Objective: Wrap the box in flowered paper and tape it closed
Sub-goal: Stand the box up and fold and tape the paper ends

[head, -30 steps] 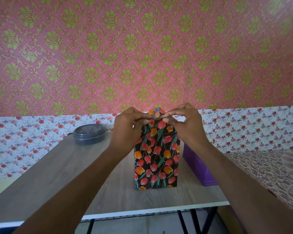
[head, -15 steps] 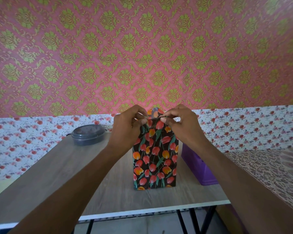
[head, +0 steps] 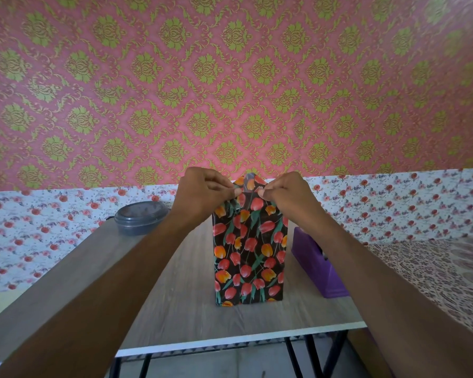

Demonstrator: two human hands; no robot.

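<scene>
A tall box (head: 249, 255) wrapped in black paper with red and orange tulips stands upright on the wooden table (head: 180, 304). Its top end is folded into a narrowing flap (head: 250, 182) that sticks up between my hands. My left hand (head: 205, 197) pinches the paper at the top left corner with curled fingers. My right hand (head: 287, 195) pinches the paper at the top right corner, thumb and forefinger pressed together. The top face of the box is hidden behind my hands.
A purple tape dispenser (head: 320, 266) sits just right of the box. A dark round lidded container (head: 141, 218) stands at the table's back left. The table's front edge (head: 238, 341) runs close below the box. A patterned cloth surface (head: 432, 268) lies to the right.
Both hands have stayed at the top of the box, working the folded paper; the fingertips have shifted slightly apart to the corners. The box has not moved on the table.
</scene>
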